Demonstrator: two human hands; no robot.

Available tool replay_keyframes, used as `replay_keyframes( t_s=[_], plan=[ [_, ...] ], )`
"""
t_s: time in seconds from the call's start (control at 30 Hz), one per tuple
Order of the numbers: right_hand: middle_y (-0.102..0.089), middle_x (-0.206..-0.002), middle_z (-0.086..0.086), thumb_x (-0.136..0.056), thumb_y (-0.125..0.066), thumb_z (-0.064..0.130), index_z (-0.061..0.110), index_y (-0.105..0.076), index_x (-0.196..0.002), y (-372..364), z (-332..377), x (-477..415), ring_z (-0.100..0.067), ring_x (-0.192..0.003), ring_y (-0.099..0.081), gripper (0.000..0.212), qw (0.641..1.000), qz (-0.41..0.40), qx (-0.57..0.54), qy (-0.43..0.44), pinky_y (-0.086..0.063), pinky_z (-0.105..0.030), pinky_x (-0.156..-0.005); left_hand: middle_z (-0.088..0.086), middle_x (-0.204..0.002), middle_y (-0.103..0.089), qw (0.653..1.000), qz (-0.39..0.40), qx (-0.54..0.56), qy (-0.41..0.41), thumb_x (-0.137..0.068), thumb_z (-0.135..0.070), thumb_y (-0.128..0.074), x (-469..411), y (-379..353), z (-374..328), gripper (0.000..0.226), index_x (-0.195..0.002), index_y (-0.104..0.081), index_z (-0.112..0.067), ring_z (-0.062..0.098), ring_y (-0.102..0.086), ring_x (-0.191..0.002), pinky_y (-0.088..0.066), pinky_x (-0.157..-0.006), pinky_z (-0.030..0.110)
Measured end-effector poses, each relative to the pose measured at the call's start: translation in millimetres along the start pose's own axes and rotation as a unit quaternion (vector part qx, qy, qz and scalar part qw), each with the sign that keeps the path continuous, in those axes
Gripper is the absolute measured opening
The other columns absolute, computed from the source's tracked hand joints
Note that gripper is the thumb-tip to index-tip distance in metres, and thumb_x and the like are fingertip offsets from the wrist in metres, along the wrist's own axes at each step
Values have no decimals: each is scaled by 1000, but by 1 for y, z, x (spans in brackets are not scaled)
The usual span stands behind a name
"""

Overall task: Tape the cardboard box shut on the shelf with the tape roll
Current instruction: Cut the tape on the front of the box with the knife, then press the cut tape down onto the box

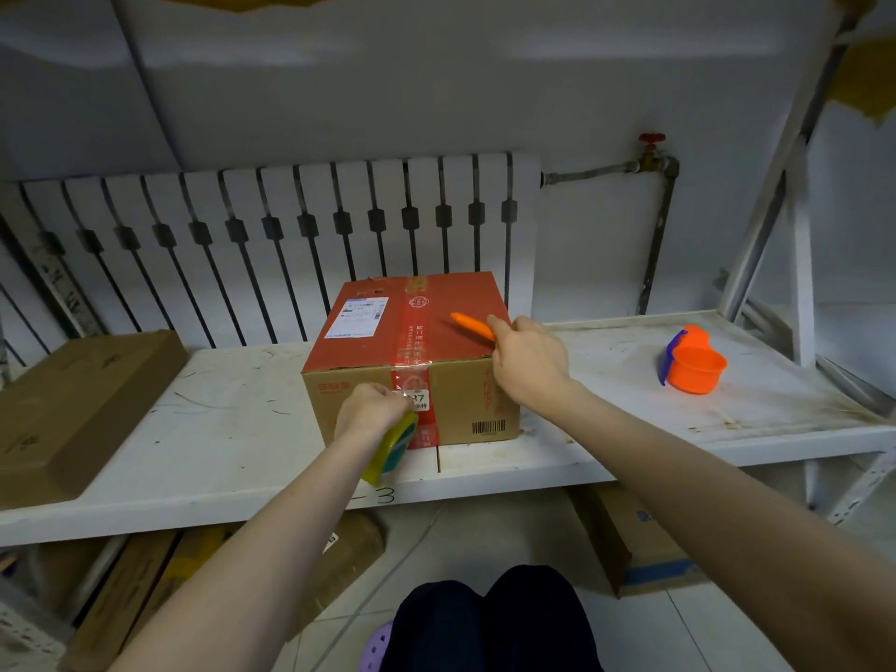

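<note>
A cardboard box (pixel 368 332) with a red top and brown sides stands on the white shelf (pixel 242 414), flaps down. A strip of clear tape (pixel 412 341) runs over the red band along the top and down the front face. My left hand (pixel 371 412) is at the box's front face and grips the yellow-green tape roll (pixel 395 448), held against the lower front. My right hand (pixel 531 361) rests at the box's right top edge and holds an orange knife-like cutter (pixel 470 324) that points left over the lid.
A flat brown carton (pixel 72 405) lies at the shelf's left end. An orange tape dispenser with a blue blade guard (pixel 693 361) sits on the right. A radiator (pixel 291 235) stands behind. More cartons (pixel 630 540) lie on the floor below the shelf.
</note>
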State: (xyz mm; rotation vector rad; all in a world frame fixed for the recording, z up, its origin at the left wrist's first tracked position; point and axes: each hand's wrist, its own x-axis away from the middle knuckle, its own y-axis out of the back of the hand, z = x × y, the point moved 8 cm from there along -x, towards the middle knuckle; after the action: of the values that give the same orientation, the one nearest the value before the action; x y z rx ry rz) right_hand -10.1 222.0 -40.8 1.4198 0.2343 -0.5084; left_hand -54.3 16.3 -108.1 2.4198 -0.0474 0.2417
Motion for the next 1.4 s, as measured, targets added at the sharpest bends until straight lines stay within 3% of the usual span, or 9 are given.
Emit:
replay_keyframes(
  t_s=[0.2,0.4,0.5,0.7,0.8,0.9,1.03,1.27,1.4],
  plan=[
    [-54,-121,-15,-93,-49,18,20,-41,-139,-6,-1,-14,-31,-111,-51,47,999,21,36,-19,-43,-40,-87,9,-97,-63,998,24,30,47,-80,-28,-70,-5,-1,33,23,-92,-63,-11,26,-57,-84,-46,-75,35],
    [-58,-112,-13,-92,-53,20,14,-53,-117,-10,1,-27,-30,-104,-54,26,999,21,-3,-43,-43,-38,-78,7,-99,-62,995,44,86,30,-75,-29,-76,-4,13,10,31,-97,-63,-11,28,-58,-91,-49,-86,39],
    [-60,-113,-10,-93,-54,33,15,-55,-117,-13,5,-31,-29,-106,-55,30,999,24,-11,-43,-43,-40,-85,5,-95,-62,986,57,155,13,-74,-30,-77,4,30,-15,39,-104,-60,-12,25,-59,-84,-49,-79,38],
    [-63,-115,-4,-92,-50,25,15,-61,-115,-5,49,-18,-23,-105,-58,28,990,-27,-47,128,-46,-38,-86,4,-93,-59,970,51,234,-46,-70,-29,-80,9,80,-64,48,-108,-52,-17,21,-59,-82,-49,-70,33],
    [-65,-114,-1,-86,-52,30,18,-60,-115,-19,62,-8,-21,-105,-59,32,985,18,-26,170,-47,-37,-87,-4,-91,-57,969,-53,168,-175,-73,-31,-78,9,100,-95,31,-97,-61,-18,12,-54,-80,-46,-65,26],
    [-59,-129,-1,-82,-60,26,18,-52,-127,-34,57,-6,-21,-118,-54,47,984,61,24,168,-42,-36,-97,1,-107,-59,941,-154,-40,-299,-73,-37,-75,8,97,-115,31,-97,-64,-20,19,-57,-97,-50,-80,32],
    [-50,-142,-3,-86,-59,6,15,-46,-136,-33,46,-5,-21,-131,-46,52,979,57,27,193,-35,-34,-104,7,-122,-51,916,-134,-170,-338,-77,-36,-73,-8,71,-109,47,-116,-59,-13,23,-55,-109,-47,-91,33],
    [-66,-114,-4,-91,-50,9,15,-57,-119,-25,10,-15,-24,-105,-62,30,984,58,22,166,-51,-38,-83,4,-130,-44,843,-67,-372,-383,-78,-35,-72,-27,47,-103,51,-123,-53,-21,30,-53,-111,-48,-94,41],
    [-65,-120,-3,-90,-50,5,17,-58,-123,-26,6,-14,-23,-111,-59,36,989,51,-54,124,-51,-39,-88,0,-130,-48,810,-80,-416,-405,-84,-31,-65,-35,45,-96,46,-130,-54,-29,24,-52,-117,-34,-102,36]
  ],
)
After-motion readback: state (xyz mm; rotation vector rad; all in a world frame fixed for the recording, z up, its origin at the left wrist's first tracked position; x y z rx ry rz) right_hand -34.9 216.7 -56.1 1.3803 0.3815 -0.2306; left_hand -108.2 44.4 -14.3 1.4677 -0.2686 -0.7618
